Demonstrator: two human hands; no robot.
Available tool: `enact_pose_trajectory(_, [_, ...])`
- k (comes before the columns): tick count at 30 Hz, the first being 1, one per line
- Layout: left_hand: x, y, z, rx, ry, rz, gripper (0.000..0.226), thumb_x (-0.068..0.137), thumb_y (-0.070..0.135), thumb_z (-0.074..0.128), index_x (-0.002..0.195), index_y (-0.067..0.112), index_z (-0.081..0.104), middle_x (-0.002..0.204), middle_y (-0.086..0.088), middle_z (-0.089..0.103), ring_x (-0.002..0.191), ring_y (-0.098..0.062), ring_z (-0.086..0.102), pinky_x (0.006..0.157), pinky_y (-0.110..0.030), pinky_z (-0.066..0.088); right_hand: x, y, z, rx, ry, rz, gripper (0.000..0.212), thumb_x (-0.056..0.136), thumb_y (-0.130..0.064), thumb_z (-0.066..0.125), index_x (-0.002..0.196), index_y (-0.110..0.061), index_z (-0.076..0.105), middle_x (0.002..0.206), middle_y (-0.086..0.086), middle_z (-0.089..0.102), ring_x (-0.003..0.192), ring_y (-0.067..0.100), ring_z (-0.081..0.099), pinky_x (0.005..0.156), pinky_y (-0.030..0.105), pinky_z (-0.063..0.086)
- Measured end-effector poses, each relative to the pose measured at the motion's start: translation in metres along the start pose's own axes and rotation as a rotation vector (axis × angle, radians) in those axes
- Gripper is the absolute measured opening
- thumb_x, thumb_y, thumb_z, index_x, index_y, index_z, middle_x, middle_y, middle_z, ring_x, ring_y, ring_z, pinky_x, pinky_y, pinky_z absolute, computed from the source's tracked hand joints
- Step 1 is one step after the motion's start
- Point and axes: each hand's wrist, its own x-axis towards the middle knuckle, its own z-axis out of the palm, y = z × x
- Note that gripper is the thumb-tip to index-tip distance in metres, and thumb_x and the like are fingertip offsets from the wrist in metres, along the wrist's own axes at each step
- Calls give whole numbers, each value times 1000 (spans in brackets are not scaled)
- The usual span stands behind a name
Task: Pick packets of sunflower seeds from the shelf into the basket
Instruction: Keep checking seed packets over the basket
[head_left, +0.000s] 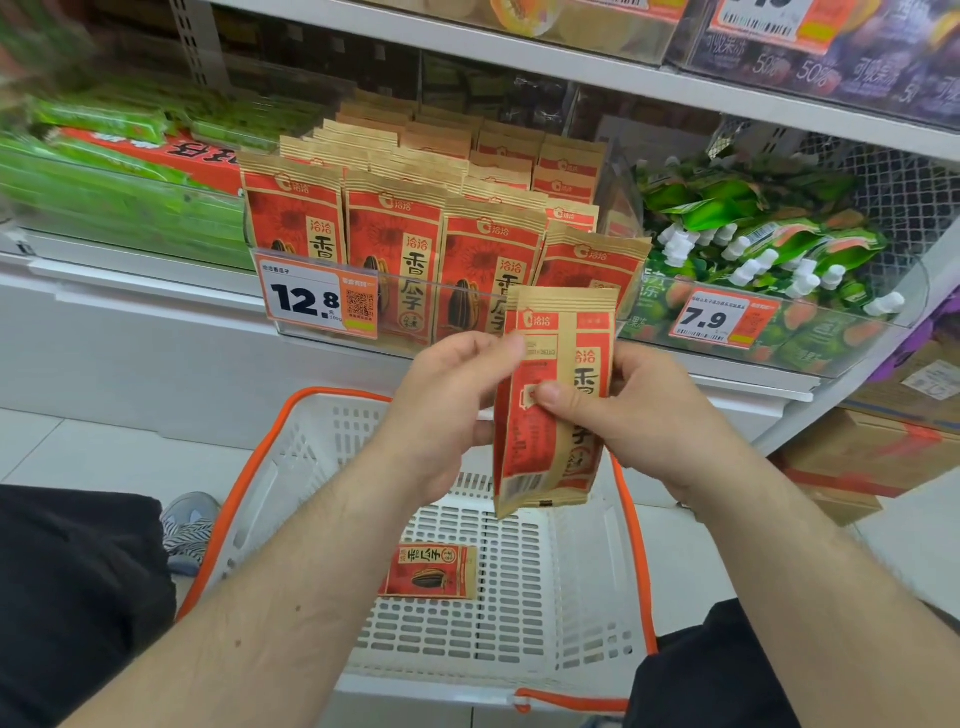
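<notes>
Both hands hold one packet of sunflower seeds (550, 405) upright above the white basket (587, 571), the left hand (447, 410) pinching its edge, the right hand (639, 415) in a firm grip across it, seemingly to drop it beside the packet already inside (428, 571).

Bright, even overhead light is seen; the green packets (104, 156) at upper left are smeared by blur, and edges are bowed.
</notes>
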Motion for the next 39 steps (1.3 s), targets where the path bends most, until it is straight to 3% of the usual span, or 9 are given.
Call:
enact_pose_trajectory(4, [1, -4, 0, 110, 87, 89, 17, 94, 14, 62, 79, 8, 58, 75, -7, 69, 67, -18, 67, 58, -33, 58, 1, 2, 1, -54, 0, -33, 23, 83, -31, 77, 106, -29, 73, 95, -13, 77, 87, 4, 73, 76, 27, 57])
enact_pose_trajectory(6, [2, -3, -1, 135, 86, 100, 18, 95, 14, 62, 78, 8, 57, 75, -8, 68, 70, -21, 65, 62, -36, 57, 0, 0, 0, 4, 47, -36, 10, 91, -30, 69, 98, -25, 72, 82, -14, 76, 69, -3, 70, 60, 15, 51])
enact_pose_trajectory(9, [1, -2, -2, 139, 59, 82, 18, 95, 12, 60, 78, 8, 55, 71, -5, 67, 67, -18, 64, 60, -34, 55, 1, -5, -1, 81, 150, -31, 30, 100, -33, 53, 84, -14, 69, 54, -10, 64, 41, -1, 50, 41, 14, 37])
enact_pose_trajectory(12, [0, 0, -1, 118, 56, 65, 20, 95, 11, 59, 76, 9, 53, 69, -4, 67, 63, -15, 63, 56, -31, 53, 1, -7, -2, 78, 168, -41, 43, 102, -33, 48, 80, 0, 64, 50, -1, 58, 36, 6, 43, 39, 18, 34])
enact_pose_trajectory(18, [1, 1, -2, 61, 97, 28, 23, 96, 12, 58, 74, 11, 51, 65, -1, 65, 57, -12, 61, 52, -28, 52, 0, -8, -9, 30, 1, 9, 42, 100, -40, 49, 89, -5, 70, 65, 2, 69, 41, 13, 45, 42, 22, 34])
enact_pose_trajectory(21, [2, 3, -4, 4, 141, -6, 25, 97, 15, 58, 73, 13, 51, 65, 0, 65, 55, -11, 62, 50, -27, 53, -2, -8, -12, -109, -112, 44, 51, 88, -52, 52, 91, -6, 73, 74, 4, 74, 47, 14, 49, 44, 19, 37])
enact_pose_trajectory(26, [2, 3, -3, -7, 166, -32, 24, 98, 17, 58, 74, 13, 52, 65, 0, 65, 53, -11, 61, 47, -25, 51, -2, -8, -12, -135, -118, 13, 45, 97, -37, 53, 89, 3, 72, 72, 8, 74, 49, 14, 54, 48, 24, 39])
enact_pose_trajectory(32, [3, 3, -4, -58, 228, -63, 20, 98, 19, 59, 79, 13, 57, 64, 0, 66, 53, -11, 61, 45, -24, 51, -8, -11, -16, -222, -282, 29, 48, 73, -54, 58, 94, -12, 71, 75, 1, 75, 57, 18, 59, 51, 30, 40])
enact_pose_trajectory(39, [5, -1, -5, -86, 257, -97, 17, 98, 20, 59, 82, 13, 60, 68, -2, 68, 57, -15, 61, 52, -28, 52, -9, -14, -17, -229, -341, 14, 47, 73, -50, 60, 99, -13, 71, 81, 5, 77, 56, 18, 61, 50, 28, 40])
